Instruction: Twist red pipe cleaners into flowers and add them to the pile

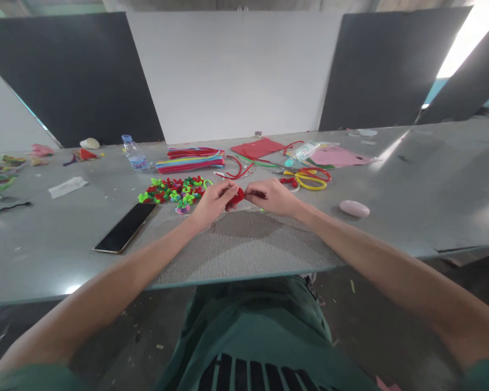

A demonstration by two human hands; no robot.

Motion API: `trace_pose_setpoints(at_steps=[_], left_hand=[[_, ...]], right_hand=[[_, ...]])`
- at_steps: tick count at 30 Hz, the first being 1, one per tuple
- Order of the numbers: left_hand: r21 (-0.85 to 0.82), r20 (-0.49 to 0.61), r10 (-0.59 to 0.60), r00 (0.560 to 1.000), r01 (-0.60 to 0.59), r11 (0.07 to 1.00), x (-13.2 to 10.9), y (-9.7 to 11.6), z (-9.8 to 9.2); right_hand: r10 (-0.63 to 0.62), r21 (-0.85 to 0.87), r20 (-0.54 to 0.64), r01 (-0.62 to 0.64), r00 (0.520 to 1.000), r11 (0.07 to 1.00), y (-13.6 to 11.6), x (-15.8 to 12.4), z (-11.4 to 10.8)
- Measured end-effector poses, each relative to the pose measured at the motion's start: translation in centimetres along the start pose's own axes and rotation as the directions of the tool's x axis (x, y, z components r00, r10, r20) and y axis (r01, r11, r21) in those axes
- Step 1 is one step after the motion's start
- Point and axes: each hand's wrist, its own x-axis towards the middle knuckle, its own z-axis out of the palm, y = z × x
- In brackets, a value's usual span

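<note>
Near the centre of the frame, a small red fuzzy piece (238, 196) is between the person's two hands. The left hand (215, 201) pinches it at its left side, thumb and fingers closed on it; the right hand (274, 196) has its fingertips just beside the right edge, and whether they also grip something cannot be told. The piece seems very light, soft and hardly slippery, so a gentle pinch at its edge should suit, because hard squeezing could flatten it
</note>
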Motion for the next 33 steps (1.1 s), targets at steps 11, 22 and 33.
trace_pose_setpoints(at_steps=[11, 22, 33], left_hand=[[-0.01, 0.002, 0.007, 1.0, -0.007, 1.0, -0.03, 0.15, 0.0], [-0.132, 0.011, -0.04, 0.999, 0.041, 0.99, -0.12, 0.18, 0.06], [0.005, 0.021, -0.047, 0.999, 0.047, 0.999, 0.09, 0.25, -0.14]], right_hand=[[0.0, -0.006, -0.005, 0.0, 1.0, 1.0, -0.03, 0.0, -0.01], [-0.013, -0.036, -0.039, 0.011, 0.999, 0.999, -0.13, 0.03, -0.08], [-0.008, -0.032, -0.046, 0.007, 0.999, 0.999, -0.29, -0.06, -0.07]])
